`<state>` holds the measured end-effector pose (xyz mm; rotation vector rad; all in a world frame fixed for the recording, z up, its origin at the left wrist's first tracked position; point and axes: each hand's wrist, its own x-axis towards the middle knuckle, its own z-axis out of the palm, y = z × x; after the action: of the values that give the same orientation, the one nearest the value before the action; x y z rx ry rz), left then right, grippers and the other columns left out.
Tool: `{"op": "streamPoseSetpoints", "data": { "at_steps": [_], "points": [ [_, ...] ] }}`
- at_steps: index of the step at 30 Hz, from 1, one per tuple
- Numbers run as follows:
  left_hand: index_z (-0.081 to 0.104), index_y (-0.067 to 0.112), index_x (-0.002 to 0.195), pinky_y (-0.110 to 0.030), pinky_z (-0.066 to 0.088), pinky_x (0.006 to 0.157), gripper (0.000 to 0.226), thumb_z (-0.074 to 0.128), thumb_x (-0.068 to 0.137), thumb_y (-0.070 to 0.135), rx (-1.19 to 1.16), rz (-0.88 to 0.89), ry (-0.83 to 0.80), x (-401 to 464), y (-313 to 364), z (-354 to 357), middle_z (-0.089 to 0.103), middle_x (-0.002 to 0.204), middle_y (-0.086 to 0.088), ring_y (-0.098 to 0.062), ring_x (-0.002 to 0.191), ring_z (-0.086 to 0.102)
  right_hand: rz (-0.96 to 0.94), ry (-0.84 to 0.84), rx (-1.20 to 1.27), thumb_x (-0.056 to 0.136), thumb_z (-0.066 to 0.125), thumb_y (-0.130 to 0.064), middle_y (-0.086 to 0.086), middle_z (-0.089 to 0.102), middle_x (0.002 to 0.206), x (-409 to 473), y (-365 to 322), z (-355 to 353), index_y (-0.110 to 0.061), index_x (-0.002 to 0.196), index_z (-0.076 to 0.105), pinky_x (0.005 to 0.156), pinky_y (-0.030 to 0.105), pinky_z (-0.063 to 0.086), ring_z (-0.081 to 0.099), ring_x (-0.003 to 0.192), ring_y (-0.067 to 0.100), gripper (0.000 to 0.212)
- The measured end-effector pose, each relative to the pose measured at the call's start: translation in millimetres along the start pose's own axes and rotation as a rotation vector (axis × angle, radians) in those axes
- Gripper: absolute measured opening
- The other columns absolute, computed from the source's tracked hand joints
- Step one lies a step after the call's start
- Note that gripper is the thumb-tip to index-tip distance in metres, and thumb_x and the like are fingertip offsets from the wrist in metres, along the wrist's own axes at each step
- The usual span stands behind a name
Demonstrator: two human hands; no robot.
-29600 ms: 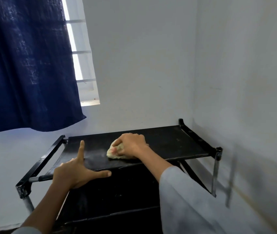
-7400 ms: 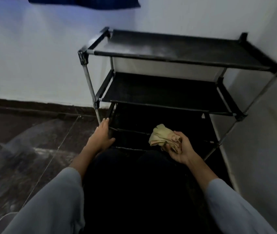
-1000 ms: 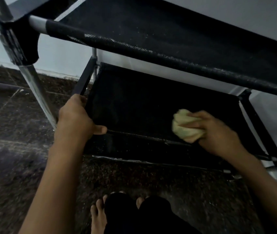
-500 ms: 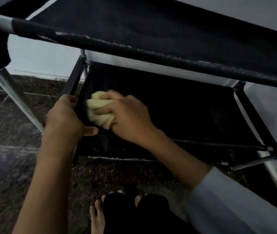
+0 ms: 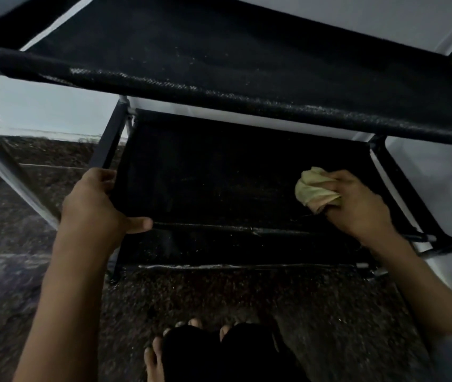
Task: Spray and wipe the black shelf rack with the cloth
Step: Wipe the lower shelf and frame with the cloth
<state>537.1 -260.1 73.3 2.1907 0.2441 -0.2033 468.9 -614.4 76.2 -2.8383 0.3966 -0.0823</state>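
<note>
Crumpled yellow cloth on woven shelf

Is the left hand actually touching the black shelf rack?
Touching. In the head view the left hand wraps the front left corner of the black shelf rack, fingers over its side bar, thumb along the front edge.

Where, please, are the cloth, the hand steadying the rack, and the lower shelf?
cloth [image 5: 314, 190], head view, on its bunched yellow folds.
left hand [image 5: 95, 205], head view, on its back.
lower shelf [image 5: 219, 172], head view, on its bare black fabric.
</note>
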Motion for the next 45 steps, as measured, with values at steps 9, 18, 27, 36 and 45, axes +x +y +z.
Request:
{"op": "streamPoseSetpoints", "data": {
  "at_steps": [9,18,27,36,45],
  "points": [
    [0.044,0.006,0.133,-0.050,0.040,0.104,0.098,0.089,0.047,-0.005,0.001,0.016,0.022,1.6,-2.8,1.8,0.055,0.130,-0.017,-0.032,0.120,0.052,-0.454,0.003,0.055,0.092,0.055,-0.032,-0.019,0.039,0.147,0.5,-166.2,36.2,-0.043,0.124,0.061,0.089,0.026,0.040,0.055,0.113,0.021,0.035],
    [0.042,0.004,0.135,-0.048,0.037,0.107,0.098,0.090,0.049,0.000,-0.003,0.026,0.013,-3.9,-1.1,-1.1,0.052,0.134,-0.017,-0.032,0.124,0.049,-0.132,0.039,-0.065,0.088,0.059,-0.031,-0.019,0.041,0.142,15.9,-76.0,26.8,-0.048,0.123,0.058,0.090,0.033,0.047,0.058,0.111,0.027,0.039],
    [0.043,0.005,0.134,-0.050,0.037,0.107,0.099,0.088,0.046,-0.006,-0.045,0.040,0.040,-1.0,-6.1,1.9,0.053,0.132,-0.017,-0.032,0.123,0.050,0.127,0.081,-0.232,0.093,0.055,-0.033,-0.012,0.040,0.142,25.9,-42.6,25.6,-0.043,0.123,0.058,0.080,0.026,0.041,0.054,0.094,0.026,0.032],
    [0.044,0.004,0.133,-0.049,0.038,0.106,0.096,0.088,0.048,-0.006,-0.010,0.056,0.051,-1.1,-7.0,2.8,0.054,0.131,-0.018,-0.033,0.121,0.051,-0.602,0.057,-0.028,0.089,0.058,-0.021,-0.008,0.037,0.146,-10.3,-200.0,58.0,-0.036,0.124,0.061,0.088,0.034,0.043,0.047,0.101,0.026,0.038],
    [0.045,0.004,0.133,-0.044,0.038,0.106,0.094,0.087,0.049,-0.006,-0.063,0.056,0.057,-4.2,-7.0,1.9,0.055,0.131,-0.015,-0.029,0.120,0.052,-0.017,-0.042,-0.067,0.084,0.066,-0.031,-0.017,0.044,0.139,8.6,-34.0,8.6,-0.045,0.122,0.059,0.096,0.039,0.047,0.059,0.112,0.028,0.041]
  ]
}}
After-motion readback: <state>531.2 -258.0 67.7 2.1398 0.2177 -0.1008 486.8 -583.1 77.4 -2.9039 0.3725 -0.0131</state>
